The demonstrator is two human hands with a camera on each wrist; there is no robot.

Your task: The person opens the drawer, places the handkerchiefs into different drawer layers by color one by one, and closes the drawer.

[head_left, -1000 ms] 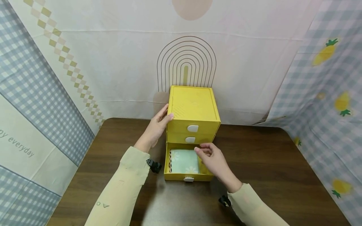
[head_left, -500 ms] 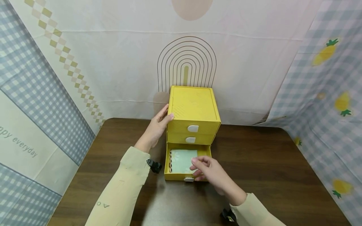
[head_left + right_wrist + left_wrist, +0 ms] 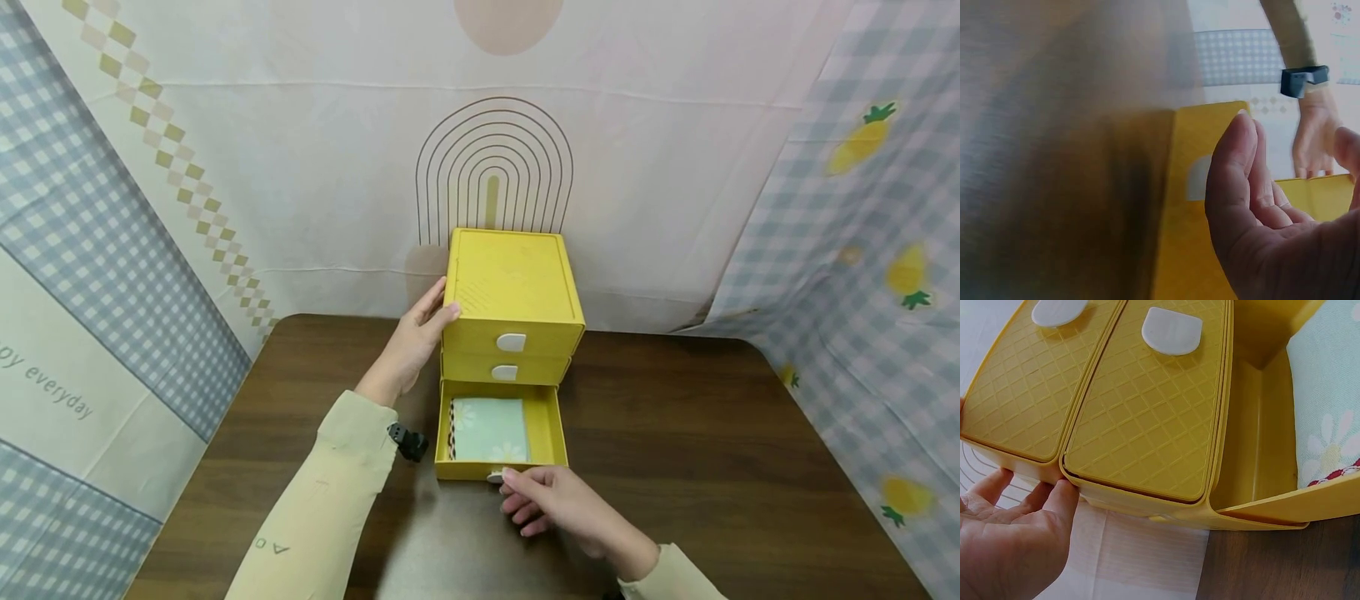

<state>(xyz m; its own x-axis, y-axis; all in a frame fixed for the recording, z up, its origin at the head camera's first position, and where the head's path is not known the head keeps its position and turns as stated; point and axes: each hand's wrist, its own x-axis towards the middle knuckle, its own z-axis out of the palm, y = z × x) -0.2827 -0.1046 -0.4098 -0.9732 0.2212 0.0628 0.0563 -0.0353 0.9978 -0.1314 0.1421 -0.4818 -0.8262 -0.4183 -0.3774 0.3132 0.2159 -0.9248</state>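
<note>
Nearest the camera, a dark brown wood-grain tabletop (image 3: 712, 433) with rounded far corners fills the lower part of the head view. The right hand (image 3: 555, 502) rests just in front of the pulled-out bottom drawer (image 3: 551, 421), fingers loosely curled and holding nothing, with a fingertip at the drawer's small white tab handle (image 3: 495, 477). Both forearms wear pale cream sleeves (image 3: 315, 508), and a small black clip sits at the left cuff. Inside the open drawer lies a folded mint-green cloth with white daisies (image 3: 489, 429), against the drawer's left side. The drawer belongs to a small yellow plastic three-drawer cabinet (image 3: 513, 283) standing near the back of the tabletop; its upper two drawers are pushed in. The left hand (image 3: 411, 342) lies flat against the cabinet's left side, fingers straight, thumb at the top front corner. Behind the cabinet hangs a cream fabric backdrop with a brown arch pattern (image 3: 495, 167). Blue-grey gingham cloth (image 3: 90, 217) covers the left, and gingham with yellow pineapples (image 3: 870, 208) the right.
</note>
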